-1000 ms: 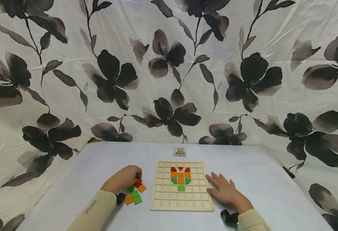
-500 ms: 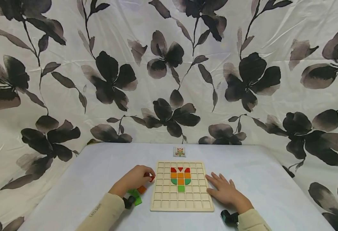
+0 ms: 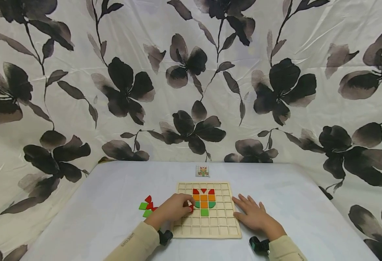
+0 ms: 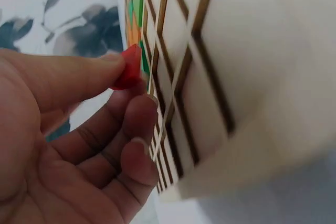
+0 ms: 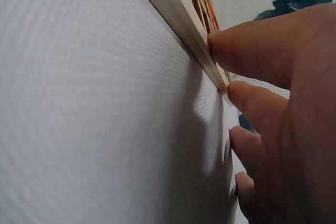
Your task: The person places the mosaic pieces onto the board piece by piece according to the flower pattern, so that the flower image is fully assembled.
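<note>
- Red tile (image 4: 129, 68), pinched between the thumb and a finger of the left hand (image 3: 174, 207); the other fingers curl beside it, close to the board's face.
- That tile is over the left part of the wooden board (image 3: 223, 228), just left of the pattern; whether it touches the wood I cannot tell.
- Right hand (image 3: 255, 214) spread, palm down, holding nothing; its thumb and a fingertip touch the right edge of the board.
- Inset tiles on the grid, from the top: three red tiles (image 3: 212, 191), a row of three orange tiles (image 3: 204, 197), another orange square between two rounded green tiles (image 3: 212, 204), and a light green square (image 3: 204, 212) beneath.
- Loose tiles (image 3: 143, 206), red and green, lie left of the board, partly hidden by the left arm.
- Beige sleeves (image 3: 132, 241) on both arms, with a black device (image 3: 259, 245) at each wrist.
- Small patterned card (image 3: 202, 171) beyond the board's far edge.
- White cloth (image 3: 119, 192) under everything; a dark-flowered curtain (image 3: 191, 90) behind.
</note>
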{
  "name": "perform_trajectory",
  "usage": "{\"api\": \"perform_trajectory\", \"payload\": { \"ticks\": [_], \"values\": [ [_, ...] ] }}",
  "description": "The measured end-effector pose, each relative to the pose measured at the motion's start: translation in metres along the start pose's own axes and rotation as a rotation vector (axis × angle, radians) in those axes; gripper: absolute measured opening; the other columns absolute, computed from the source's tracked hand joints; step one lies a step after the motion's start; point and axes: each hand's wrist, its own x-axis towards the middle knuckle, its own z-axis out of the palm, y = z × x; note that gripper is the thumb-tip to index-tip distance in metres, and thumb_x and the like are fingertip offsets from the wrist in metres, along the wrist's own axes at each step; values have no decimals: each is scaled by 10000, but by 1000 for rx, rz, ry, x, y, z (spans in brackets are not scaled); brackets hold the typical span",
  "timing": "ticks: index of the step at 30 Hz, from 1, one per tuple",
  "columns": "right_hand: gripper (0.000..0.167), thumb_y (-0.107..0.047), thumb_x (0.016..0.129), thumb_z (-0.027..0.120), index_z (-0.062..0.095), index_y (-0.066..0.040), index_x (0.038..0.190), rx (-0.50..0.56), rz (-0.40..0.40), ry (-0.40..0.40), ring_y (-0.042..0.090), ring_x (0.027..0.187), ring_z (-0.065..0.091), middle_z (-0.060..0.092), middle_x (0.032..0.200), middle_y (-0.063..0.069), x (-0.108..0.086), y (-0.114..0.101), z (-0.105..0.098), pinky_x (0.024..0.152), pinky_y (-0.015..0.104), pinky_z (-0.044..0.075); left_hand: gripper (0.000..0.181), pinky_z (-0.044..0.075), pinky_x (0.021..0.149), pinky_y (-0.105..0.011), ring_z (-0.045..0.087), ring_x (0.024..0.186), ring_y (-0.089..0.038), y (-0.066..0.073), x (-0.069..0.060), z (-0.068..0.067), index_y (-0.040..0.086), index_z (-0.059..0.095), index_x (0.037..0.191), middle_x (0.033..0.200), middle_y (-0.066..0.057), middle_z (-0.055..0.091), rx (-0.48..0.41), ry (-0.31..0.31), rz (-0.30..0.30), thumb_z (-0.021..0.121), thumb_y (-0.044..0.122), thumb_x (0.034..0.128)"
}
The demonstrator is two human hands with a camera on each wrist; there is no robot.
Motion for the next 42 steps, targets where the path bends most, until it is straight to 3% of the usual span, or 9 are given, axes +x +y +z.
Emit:
{"api": "perform_trajectory", "payload": {
  "ticks": [7, 11, 16, 23, 30, 37, 42],
  "values": [
    [588, -422, 958, 517, 382, -219, 1493, -13, -1, 0, 438, 1468, 152, 278, 1589, 103, -4, 1, -3, 1097, 722, 32, 104, 393, 555, -240, 475, 606, -122, 16, 5, 9, 141, 640, 938, 691, 31, 549, -28, 22, 19, 711, 148, 863],
    [587, -420, 963, 512, 375, -215, 1496, -17, -16, -6, 443, 1467, 150, 273, 1590, 109, -4, 1, 0, 1096, 724, 37, 87, 413, 587, -239, 484, 620, -117, 15, 8, 16, 146, 646, 908, 696, 36, 555, -29, 28, 26, 718, 160, 861],
    [589, -417, 966, 507, 367, -213, 1500, -16, -20, -12, 441, 1470, 138, 261, 1594, 112, -3, -2, -2, 1099, 720, 34, 81, 415, 622, -241, 482, 657, -115, 12, 9, 19, 133, 681, 885, 698, 51, 556, 61, 88, 55, 727, 195, 859],
    [582, -405, 965, 512, 380, -201, 1494, -15, -20, -6, 450, 1465, 146, 273, 1588, 121, -5, -2, -3, 1092, 728, 40, 118, 468, 734, -321, 515, 764, -164, 18, 8, 20, 90, 685, 829, 778, 11, 642, 98, 136, -12, 722, 197, 859],
    [584, -410, 969, 500, 367, -210, 1500, -19, -18, -16, 445, 1470, 135, 260, 1594, 113, -3, -1, -1, 1094, 725, 33, 84, 503, 705, -323, 537, 747, -173, 23, 2, 16, 35, 719, 863, 849, -45, 676, 88, 91, -44, 661, 95, 857],
    [595, -427, 966, 497, 359, -214, 1504, -25, -17, -19, 444, 1471, 133, 251, 1598, 111, -1, -1, -1, 1098, 720, 33, 92, 498, 689, -284, 529, 703, -137, 22, 2, 14, 49, 733, 869, 788, -7, 653, 186, 57, -3, 666, 113, 872],
    [595, -431, 965, 497, 367, -205, 1501, -21, -23, -17, 453, 1466, 140, 260, 1592, 122, -2, 0, 0, 1090, 730, 41, 77, 487, 705, -282, 518, 726, -137, 24, 3, 14, 75, 730, 888, 799, 11, 624, 208, 37, 8, 659, 104, 885]
  ]
}}
